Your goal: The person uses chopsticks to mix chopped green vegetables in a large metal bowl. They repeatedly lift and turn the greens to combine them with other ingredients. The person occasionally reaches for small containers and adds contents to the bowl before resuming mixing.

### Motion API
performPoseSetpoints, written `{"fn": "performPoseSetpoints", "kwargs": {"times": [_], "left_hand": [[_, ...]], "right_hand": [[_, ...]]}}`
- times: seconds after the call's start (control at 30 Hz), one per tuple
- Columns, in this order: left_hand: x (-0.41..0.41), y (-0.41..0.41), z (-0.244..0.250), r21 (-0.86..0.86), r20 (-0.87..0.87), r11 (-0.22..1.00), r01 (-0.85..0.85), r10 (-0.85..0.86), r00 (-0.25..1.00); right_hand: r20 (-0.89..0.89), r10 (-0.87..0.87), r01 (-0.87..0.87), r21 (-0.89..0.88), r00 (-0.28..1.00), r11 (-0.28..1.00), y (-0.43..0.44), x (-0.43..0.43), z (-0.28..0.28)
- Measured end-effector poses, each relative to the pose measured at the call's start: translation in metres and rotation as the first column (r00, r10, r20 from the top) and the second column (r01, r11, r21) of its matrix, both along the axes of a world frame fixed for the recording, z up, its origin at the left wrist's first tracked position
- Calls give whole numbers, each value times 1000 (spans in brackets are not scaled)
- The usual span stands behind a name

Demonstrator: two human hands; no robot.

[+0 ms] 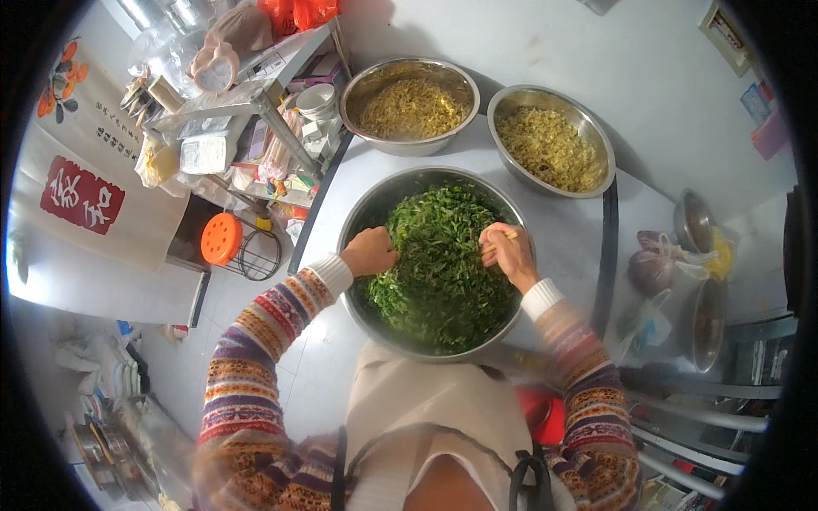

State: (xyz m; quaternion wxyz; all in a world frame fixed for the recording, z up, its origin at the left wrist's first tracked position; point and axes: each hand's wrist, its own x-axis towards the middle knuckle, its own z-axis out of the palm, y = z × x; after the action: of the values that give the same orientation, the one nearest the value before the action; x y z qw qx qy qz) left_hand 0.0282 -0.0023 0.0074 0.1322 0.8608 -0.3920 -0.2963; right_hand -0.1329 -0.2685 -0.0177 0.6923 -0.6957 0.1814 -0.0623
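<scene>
A large stainless steel bowl (pixel 429 172) stands in front of me, heaped with chopped leafy greens (pixel 447 268). At the right side of the heap, my right hand (pixel 511 252) grips a thin wooden chopstick (pixel 501 242); its lower end is lost in the greens. My left hand (pixel 372 251) is curled into a fist over the left part of the bowl, its knuckles at the edge of the greens. The back of that hand faces up, so whatever its fingers may hold is hidden.
Two steel bowls of chopped yellowish food, a left one (pixel 409 144) and a right one (pixel 549 185), stand behind on the white table (pixel 562 243). A cluttered metal shelf (pixel 275 115) is at left, near an orange-topped stool (pixel 222 239). Bags and a steel bowl (pixel 706 326) lie at right.
</scene>
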Motion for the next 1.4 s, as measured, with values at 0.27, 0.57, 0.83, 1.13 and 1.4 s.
{"fn": "performPoseSetpoints", "kwargs": {"times": [0.27, 0.57, 0.83, 1.13, 1.4], "left_hand": [[1, 18, 99, 156, 347, 985, 74, -125, 930], [-10, -9, -4, 27, 348, 990, -139, 122, 930], [-7, 14, 80, 122, 330, 993, 3, -44, 943], [-3, -31, 11, 21, 295, 996, -88, 78, 952], [15, -1, 56, 174, 452, 985, 3, -83, 888]], "right_hand": [[-14, 207, -178, -573, 978, 800, -18, -18, 103], [1, -16, 15, -271, 1000, 962, 5, 9, 6], [50, 244, -183, -524, 968, 832, -13, -19, 92], [95, 97, -72, -239, 991, 968, -10, 12, 8], [168, 252, -92, -633, 953, 769, -37, 1, 72]]}}
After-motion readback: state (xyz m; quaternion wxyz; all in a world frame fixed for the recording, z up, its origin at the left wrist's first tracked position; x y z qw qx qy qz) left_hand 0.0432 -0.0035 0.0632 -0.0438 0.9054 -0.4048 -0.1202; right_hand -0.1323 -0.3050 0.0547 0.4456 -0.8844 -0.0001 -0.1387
